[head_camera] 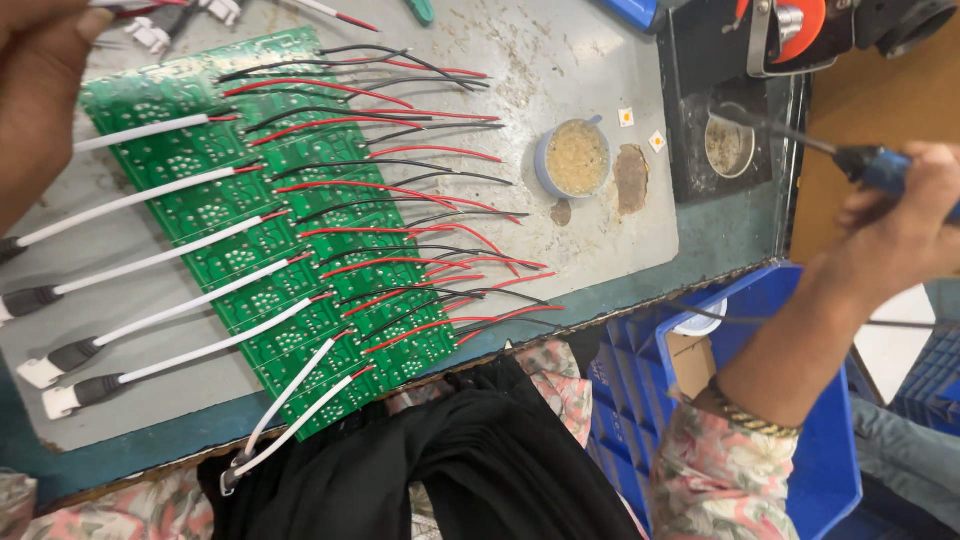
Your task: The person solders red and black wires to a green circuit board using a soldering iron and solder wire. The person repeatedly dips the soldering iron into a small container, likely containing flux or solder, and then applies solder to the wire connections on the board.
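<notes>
Lap: black cloth point(500, 470) over floral-print fabric, just below the bench edge.
Crate: blue plastic bin point(830, 480) beside the right forearm.
Board: long green printed circuit panel point(250, 230) lying diagonally on the grey metal benchtop point(590, 230); red and black leads fan off its right edge, white sheathed cables point(150, 330) off its left.
Right hand point(900, 230): fingers closed around the blue handle of a soldering iron point(850, 155), its tip at a small round tin point(730, 145) on a dark stand.
Pot: blue-rimmed round cup of tan paste point(575, 158) near the leads.
Left hand point(35, 90): top-left corner over the board's far end; grip cannot be told.
</notes>
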